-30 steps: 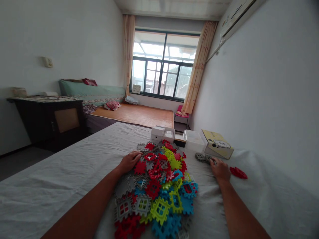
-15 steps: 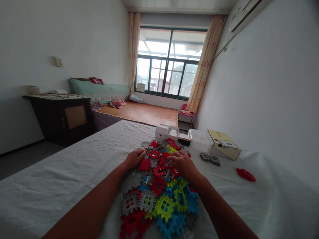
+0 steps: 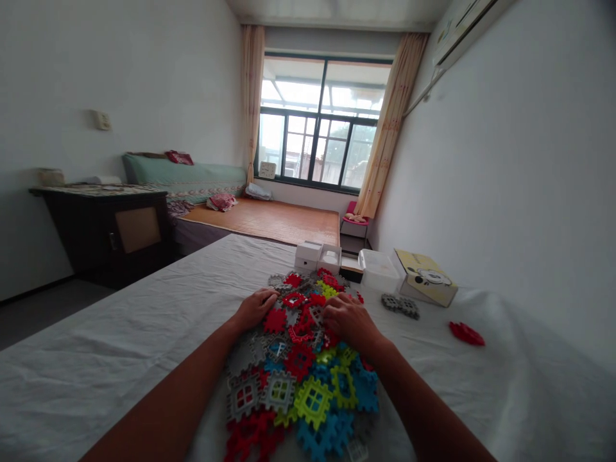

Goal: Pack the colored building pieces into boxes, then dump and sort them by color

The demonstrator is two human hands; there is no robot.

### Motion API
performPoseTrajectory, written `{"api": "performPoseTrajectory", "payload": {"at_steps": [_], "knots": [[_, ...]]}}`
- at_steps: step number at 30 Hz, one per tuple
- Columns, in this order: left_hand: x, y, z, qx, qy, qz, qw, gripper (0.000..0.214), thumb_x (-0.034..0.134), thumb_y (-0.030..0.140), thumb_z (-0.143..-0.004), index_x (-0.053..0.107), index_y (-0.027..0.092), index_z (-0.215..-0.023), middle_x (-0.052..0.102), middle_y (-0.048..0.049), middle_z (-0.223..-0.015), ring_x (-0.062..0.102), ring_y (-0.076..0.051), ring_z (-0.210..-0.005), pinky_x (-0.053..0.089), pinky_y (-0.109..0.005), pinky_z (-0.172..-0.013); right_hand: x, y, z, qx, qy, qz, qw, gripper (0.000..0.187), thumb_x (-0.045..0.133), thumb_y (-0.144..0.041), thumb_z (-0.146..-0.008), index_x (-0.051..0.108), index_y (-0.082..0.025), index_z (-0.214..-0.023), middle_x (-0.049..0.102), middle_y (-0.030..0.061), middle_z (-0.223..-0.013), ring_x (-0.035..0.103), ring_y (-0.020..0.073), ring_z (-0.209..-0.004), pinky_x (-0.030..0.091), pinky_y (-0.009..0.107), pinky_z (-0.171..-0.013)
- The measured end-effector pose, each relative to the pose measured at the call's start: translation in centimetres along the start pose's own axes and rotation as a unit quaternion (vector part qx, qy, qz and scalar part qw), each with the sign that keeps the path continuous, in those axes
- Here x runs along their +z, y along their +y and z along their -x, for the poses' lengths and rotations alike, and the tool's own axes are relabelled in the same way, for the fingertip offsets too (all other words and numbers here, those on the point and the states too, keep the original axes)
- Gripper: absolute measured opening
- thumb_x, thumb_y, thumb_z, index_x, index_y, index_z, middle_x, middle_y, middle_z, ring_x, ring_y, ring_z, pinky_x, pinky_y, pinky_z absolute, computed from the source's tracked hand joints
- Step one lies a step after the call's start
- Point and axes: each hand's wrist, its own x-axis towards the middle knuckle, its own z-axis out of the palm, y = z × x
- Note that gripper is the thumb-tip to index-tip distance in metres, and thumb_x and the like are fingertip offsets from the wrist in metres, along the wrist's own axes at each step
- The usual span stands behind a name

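Note:
A heap of flat interlocking plastic tiles (image 3: pixel 308 359) in red, grey, blue, yellow-green lies on the white sheet in front of me. My left hand (image 3: pixel 253 309) rests on the heap's left edge, fingers curled over a red tile. My right hand (image 3: pixel 349 321) lies on top of the heap's far middle, fingers bent down among red and grey pieces; what they hold, if anything, is hidden. A small cluster of grey tiles (image 3: pixel 400 305) sits apart to the right, and a lone red tile (image 3: pixel 466 333) lies farther right.
White small boxes (image 3: pixel 318 256), a clear plastic container (image 3: pixel 380 271) and a yellow cardboard box (image 3: pixel 426 277) stand at the table's far edge. The wall runs close along the right. A dark cabinet (image 3: pixel 110 231) and a low bed are beyond on the left.
My right hand left the grey cluster at the right and came over onto the middle of the heap. The left hand stayed on the heap's left edge.

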Motion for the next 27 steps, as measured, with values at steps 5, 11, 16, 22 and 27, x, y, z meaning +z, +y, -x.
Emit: {"api": "performPoseTrajectory", "payload": {"at_steps": [5, 11, 16, 22, 27], "knots": [[-0.1, 0.2, -0.1, -0.007, 0.026, 0.025, 0.999, 0.05, 0.034, 0.054, -0.089, 0.067, 0.02, -0.105, 0.067, -0.0076, -0.111, 0.058, -0.023, -0.108, 0.042, -0.033, -0.099, 0.1, 1.7, 0.4, 0.014, 0.032, -0.07, 0.997, 0.017, 0.054, -0.027, -0.087, 0.066, -0.028, -0.099, 0.067, 0.002, -0.104, 0.055, 0.0194, -0.101, 0.043, 0.033, -0.086], [0.0, 1.2, 0.0, 0.011, 0.009, 0.052, 0.999, 0.053, 0.032, 0.054, -0.09, 0.067, 0.018, -0.105, 0.066, -0.0081, -0.111, 0.057, -0.023, -0.108, 0.041, -0.033, -0.099, 1.7, 1.3, 0.2, -0.007, -0.025, -0.084, 0.996, 0.029, 0.061, -0.025, -0.08, 0.065, -0.029, -0.109, 0.066, 0.0026, -0.113, 0.06, 0.022, -0.099, 0.048, 0.031, -0.083], [0.0, 1.6, 0.2, 0.004, -0.019, 0.064, 0.998, 0.053, 0.03, 0.053, -0.091, 0.066, 0.018, -0.107, 0.068, -0.0061, -0.109, 0.058, -0.023, -0.105, 0.043, -0.033, -0.096, 1.6, 0.6, 0.3, -0.004, -0.018, -0.073, 0.997, 0.022, 0.061, -0.026, -0.08, 0.068, -0.027, -0.1, 0.069, 0.002, -0.104, 0.062, 0.022, -0.093, 0.047, 0.03, -0.077], [0.0, 1.0, 0.0, -0.009, -0.007, 0.072, 0.997, 0.053, 0.031, 0.055, -0.089, 0.068, 0.019, -0.101, 0.07, -0.0041, -0.102, 0.061, -0.023, -0.1, 0.045, -0.032, -0.092, 0.5, 1.0, 0.5, 0.016, 0.071, -0.166, 0.983, 0.019, 0.052, -0.032, -0.086, 0.069, -0.031, -0.094, 0.07, -0.0006, -0.099, 0.059, 0.0206, -0.096, 0.045, 0.032, -0.084], [-0.3, 1.3, 0.1, -0.001, -0.004, 0.065, 0.998, 0.052, 0.033, 0.055, -0.089, 0.069, 0.02, -0.101, 0.07, -0.0042, -0.101, 0.061, -0.023, -0.099, 0.046, -0.031, -0.091, 1.1, 5.1, 0.4, 0.129, 0.149, -0.218, 0.956, 0.029, 0.044, -0.044, -0.089, 0.064, -0.028, -0.101, 0.071, 0.0011, -0.095, 0.065, 0.0179, -0.081, 0.051, 0.03, -0.074]]}}
